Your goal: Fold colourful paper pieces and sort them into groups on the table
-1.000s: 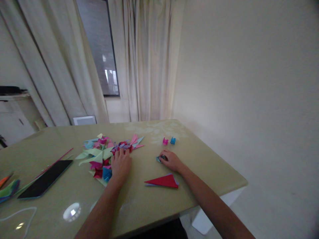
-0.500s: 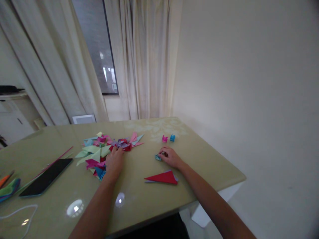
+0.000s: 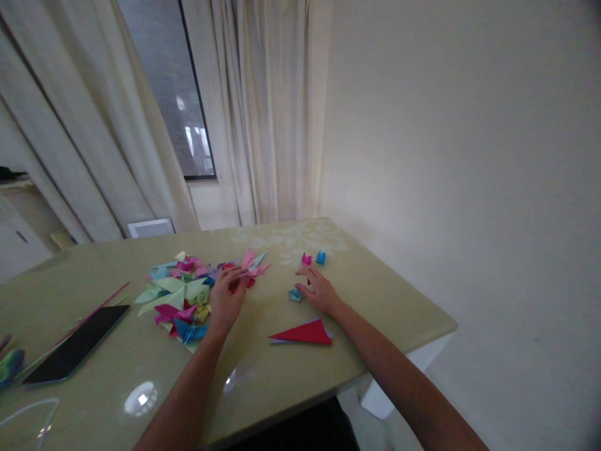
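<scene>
At the right side of a heap of folded paper cranes, my left hand has its thumb and fingers closed around a lavender folded paper piece, partly hidden by the fingers. Red and pink folded paper lies right behind and beside it. My right hand hovers low over the table, thumb and fingers apart, holding nothing. Just left of its thumb sits a small light-blue folded paper piece. Beyond the fingertips stand a small pink folded piece and a blue one.
A red and lavender folded paper wedge lies near the front edge of the glossy table. To the left are a black tablet or phone, a thin pink stick and a white cable. A wall rises on the right.
My right hand has let go of the small light-blue piece and spread its fingers. My left hand has shifted right along the heap and closed on lavender paper. The view has turned slightly right.
</scene>
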Action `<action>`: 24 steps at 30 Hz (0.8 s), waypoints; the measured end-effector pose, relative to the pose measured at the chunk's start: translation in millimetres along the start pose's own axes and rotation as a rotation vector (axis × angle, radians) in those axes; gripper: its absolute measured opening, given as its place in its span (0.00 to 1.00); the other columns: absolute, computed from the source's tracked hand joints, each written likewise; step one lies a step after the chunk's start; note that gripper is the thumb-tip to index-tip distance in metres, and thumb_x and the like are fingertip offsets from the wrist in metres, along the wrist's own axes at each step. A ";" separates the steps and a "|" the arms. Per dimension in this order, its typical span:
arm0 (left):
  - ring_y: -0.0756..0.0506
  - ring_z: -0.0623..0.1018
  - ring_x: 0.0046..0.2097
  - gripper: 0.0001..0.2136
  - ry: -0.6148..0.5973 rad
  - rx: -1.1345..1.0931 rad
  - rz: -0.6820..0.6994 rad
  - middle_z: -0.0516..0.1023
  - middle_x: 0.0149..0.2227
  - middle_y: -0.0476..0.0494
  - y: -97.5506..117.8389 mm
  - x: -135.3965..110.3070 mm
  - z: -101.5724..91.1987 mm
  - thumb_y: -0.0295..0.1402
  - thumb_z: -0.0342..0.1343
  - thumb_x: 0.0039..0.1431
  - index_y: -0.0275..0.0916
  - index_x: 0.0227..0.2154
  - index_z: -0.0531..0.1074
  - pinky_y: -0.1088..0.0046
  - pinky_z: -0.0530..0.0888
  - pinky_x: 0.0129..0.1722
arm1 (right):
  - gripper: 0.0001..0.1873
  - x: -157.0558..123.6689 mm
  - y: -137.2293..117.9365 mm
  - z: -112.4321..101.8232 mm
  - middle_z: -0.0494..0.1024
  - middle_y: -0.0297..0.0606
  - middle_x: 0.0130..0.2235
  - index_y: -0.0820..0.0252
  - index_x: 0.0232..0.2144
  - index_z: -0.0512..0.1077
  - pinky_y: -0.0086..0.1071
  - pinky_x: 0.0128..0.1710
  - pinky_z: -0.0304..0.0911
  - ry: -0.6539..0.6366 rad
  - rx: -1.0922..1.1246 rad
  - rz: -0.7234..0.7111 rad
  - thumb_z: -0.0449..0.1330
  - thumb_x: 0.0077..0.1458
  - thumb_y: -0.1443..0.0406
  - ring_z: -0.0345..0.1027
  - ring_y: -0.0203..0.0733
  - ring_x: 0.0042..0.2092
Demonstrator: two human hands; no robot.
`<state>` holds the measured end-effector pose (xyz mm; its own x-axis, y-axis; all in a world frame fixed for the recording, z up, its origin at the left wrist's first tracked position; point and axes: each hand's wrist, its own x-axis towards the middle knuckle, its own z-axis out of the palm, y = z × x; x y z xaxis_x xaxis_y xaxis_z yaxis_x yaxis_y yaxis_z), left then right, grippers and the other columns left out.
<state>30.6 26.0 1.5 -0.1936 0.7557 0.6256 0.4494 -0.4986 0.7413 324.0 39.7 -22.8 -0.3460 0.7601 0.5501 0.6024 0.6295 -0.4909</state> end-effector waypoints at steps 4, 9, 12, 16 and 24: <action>0.41 0.82 0.43 0.22 -0.246 -0.333 -0.369 0.84 0.42 0.39 20.3 -20.4 25.4 0.48 0.68 0.51 0.37 0.43 0.83 0.65 0.79 0.45 | 0.27 -0.8 -10.8 -1.0 0.72 0.48 0.60 0.52 0.67 0.63 0.41 0.55 0.71 0.037 -0.073 -0.194 0.59 0.71 0.56 0.72 0.48 0.54; 0.42 0.82 0.44 0.25 -0.398 -0.623 -0.614 0.86 0.43 0.36 35.4 -38.8 45.1 0.48 0.76 0.41 0.36 0.40 0.85 0.67 0.77 0.47 | 0.19 -0.7 -16.1 1.0 0.78 0.45 0.54 0.51 0.63 0.70 0.36 0.54 0.71 0.033 -0.158 -0.382 0.54 0.73 0.63 0.74 0.44 0.54; 0.43 0.82 0.42 0.25 -0.407 -0.657 -0.638 0.86 0.42 0.37 35.4 -39.9 46.0 0.49 0.76 0.41 0.37 0.39 0.85 0.69 0.77 0.46 | 0.15 -1.5 -14.2 0.6 0.80 0.45 0.49 0.55 0.57 0.74 0.34 0.51 0.72 0.075 -0.201 -0.431 0.54 0.73 0.65 0.76 0.44 0.50; 0.44 0.82 0.43 0.25 -0.423 -0.686 -0.652 0.86 0.43 0.37 32.9 -40.3 46.0 0.49 0.76 0.41 0.37 0.39 0.85 0.70 0.78 0.45 | 0.15 -4.3 -15.1 -1.0 0.81 0.45 0.50 0.54 0.56 0.75 0.33 0.50 0.71 0.060 -0.203 -0.412 0.55 0.73 0.63 0.76 0.43 0.49; 0.39 0.82 0.44 0.19 -0.305 -0.247 -0.288 0.83 0.44 0.37 25.0 -32.6 36.7 0.49 0.61 0.59 0.38 0.44 0.81 0.58 0.79 0.48 | 0.13 -0.9 -13.5 -6.2 0.79 0.45 0.46 0.54 0.45 0.79 0.35 0.48 0.69 0.108 0.002 -0.148 0.54 0.73 0.59 0.74 0.45 0.47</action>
<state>80.1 4.4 -9.2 0.0010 0.9494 0.3139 0.1875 -0.3086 0.9325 320.7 29.4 -12.5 -0.3517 0.6373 0.6856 0.5490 0.7337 -0.4004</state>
